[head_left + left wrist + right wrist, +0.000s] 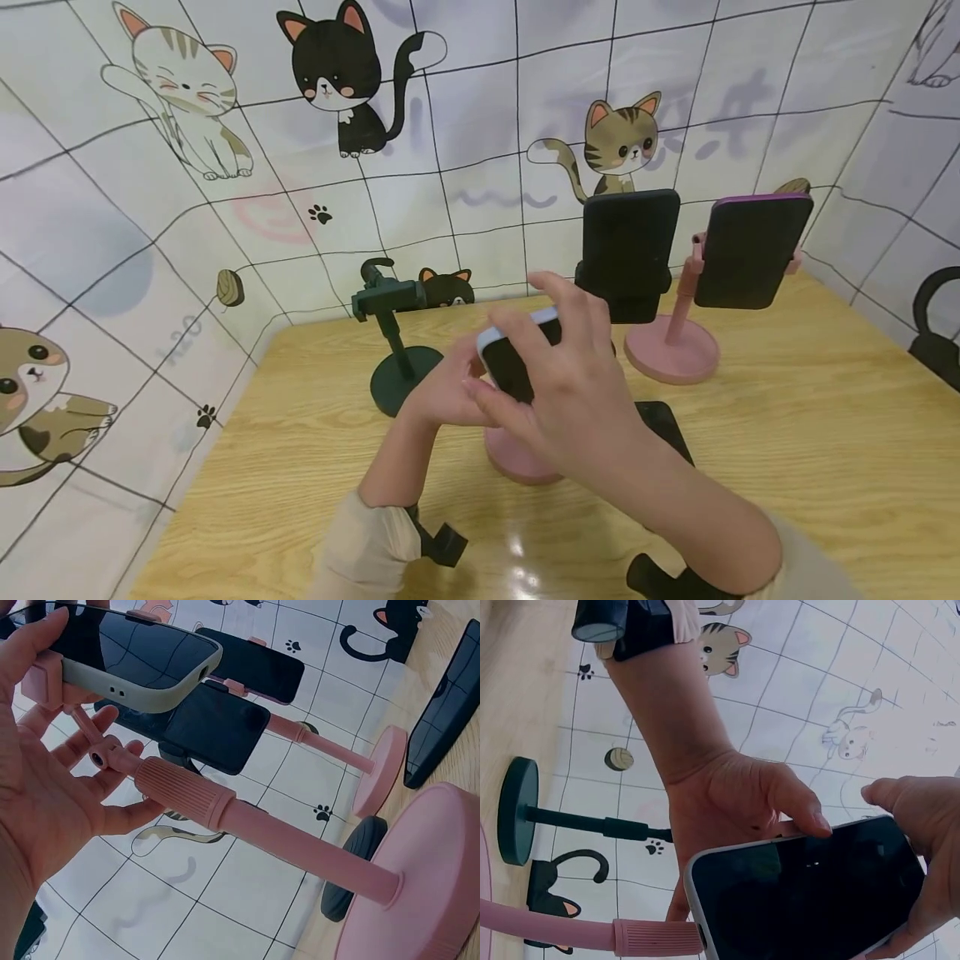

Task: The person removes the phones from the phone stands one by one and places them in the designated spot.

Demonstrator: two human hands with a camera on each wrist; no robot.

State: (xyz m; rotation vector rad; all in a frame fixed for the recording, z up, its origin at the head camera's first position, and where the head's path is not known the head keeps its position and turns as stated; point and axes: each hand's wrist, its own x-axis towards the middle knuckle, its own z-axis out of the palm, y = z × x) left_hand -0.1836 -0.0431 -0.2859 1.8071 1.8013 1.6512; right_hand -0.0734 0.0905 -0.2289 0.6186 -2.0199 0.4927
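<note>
A phone (pixel 513 367) in a pale case sits at the top of a pink phone stand; its screen is dark in the right wrist view. The pink clamp (pixel 43 681) is at the phone's edge, with the ribbed stem (pixel 184 791) running down to the round base (pixel 525 458). My left hand (pixel 453 387) holds the phone from below and the left side, thumb on its near edge (pixel 780 838). On the opposite end my right hand (pixel 577 383) grips the phone between thumb and fingers. Some left fingers are hidden behind the phone.
An unloaded dark green stand (pixel 393 333) is at the back left. Behind my right hand, a dark holder carries a phone (pixel 630 250), and another pink stand (pixel 675 346) carries a purple-edged phone (pixel 753 250). One dark phone (pixel 663 425) lies on the table (pixel 795 450).
</note>
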